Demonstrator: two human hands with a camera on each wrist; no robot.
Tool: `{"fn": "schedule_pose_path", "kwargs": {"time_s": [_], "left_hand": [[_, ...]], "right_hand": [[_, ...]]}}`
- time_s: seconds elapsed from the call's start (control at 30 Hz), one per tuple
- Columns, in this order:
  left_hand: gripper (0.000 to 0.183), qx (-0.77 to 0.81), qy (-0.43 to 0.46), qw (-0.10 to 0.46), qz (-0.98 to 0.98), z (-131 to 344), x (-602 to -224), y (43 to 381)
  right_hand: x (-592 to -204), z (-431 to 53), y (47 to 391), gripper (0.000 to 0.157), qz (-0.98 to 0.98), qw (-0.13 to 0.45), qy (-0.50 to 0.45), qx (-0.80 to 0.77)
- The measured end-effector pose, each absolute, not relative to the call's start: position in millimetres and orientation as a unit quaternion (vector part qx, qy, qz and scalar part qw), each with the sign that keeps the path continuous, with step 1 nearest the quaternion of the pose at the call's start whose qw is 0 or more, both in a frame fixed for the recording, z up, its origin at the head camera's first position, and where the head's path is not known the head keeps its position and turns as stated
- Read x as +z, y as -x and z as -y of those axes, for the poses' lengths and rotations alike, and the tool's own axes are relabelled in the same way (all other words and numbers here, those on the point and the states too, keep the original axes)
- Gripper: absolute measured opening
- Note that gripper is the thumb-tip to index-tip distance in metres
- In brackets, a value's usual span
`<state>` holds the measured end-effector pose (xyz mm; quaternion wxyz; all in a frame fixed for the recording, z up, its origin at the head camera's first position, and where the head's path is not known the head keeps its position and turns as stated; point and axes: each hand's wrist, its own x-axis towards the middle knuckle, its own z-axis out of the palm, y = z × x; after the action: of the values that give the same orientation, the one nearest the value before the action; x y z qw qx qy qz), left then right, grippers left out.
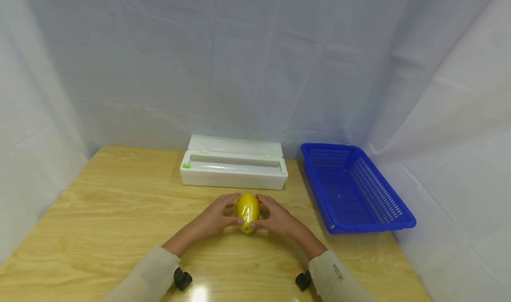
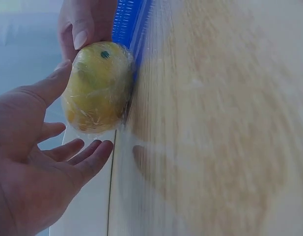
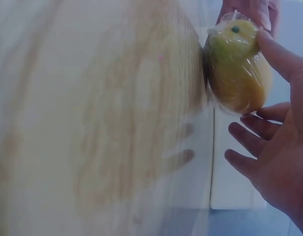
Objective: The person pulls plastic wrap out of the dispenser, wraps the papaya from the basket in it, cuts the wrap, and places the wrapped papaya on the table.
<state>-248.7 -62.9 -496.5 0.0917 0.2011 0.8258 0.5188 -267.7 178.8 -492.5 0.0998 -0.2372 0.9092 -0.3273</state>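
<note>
A yellow mango point(image 1: 248, 208), tightly wrapped in clear film, lies on the wooden table between two hands. Its small dark green spot faces the wrist cameras. The left hand point(image 1: 217, 214) flanks it, thumb tip at its near end; in the left wrist view that hand's fingers point(image 2: 95, 160) spread loosely beside the far end. From the other side, the right hand point(image 1: 277, 216) holds the mango, thumb on the near end and a fingertip at the far end, with its other fingers point(image 3: 244, 140) apart from it.
Behind the mango stands a white cling film box point(image 1: 233, 179), lid raised, a film roll inside and a green slider point(image 1: 186, 166) at its left. A blue plastic basket point(image 1: 321, 195) sits to the right. White sheeting point(image 1: 255, 62) surrounds the table point(image 1: 119, 195).
</note>
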Motion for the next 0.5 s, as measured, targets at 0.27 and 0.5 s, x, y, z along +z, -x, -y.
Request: {"fn": "schedule_pose_path", "kwargs": {"time_s": [0.27,0.5], "left_hand": [[0.074,0.549,-0.217,0.114,-0.799,58.9,-498.4,251.8],[0.079,0.546,-0.231,0.139,-0.793,64.5,-499.7,256.2]], "right_hand": [[-491.0,-174.5,265.7,0.099,-0.923,0.052,0.226,-0.308],[-490.7,-167.2,264.0,0.098,-0.929,0.022,0.251,-0.271]]}}
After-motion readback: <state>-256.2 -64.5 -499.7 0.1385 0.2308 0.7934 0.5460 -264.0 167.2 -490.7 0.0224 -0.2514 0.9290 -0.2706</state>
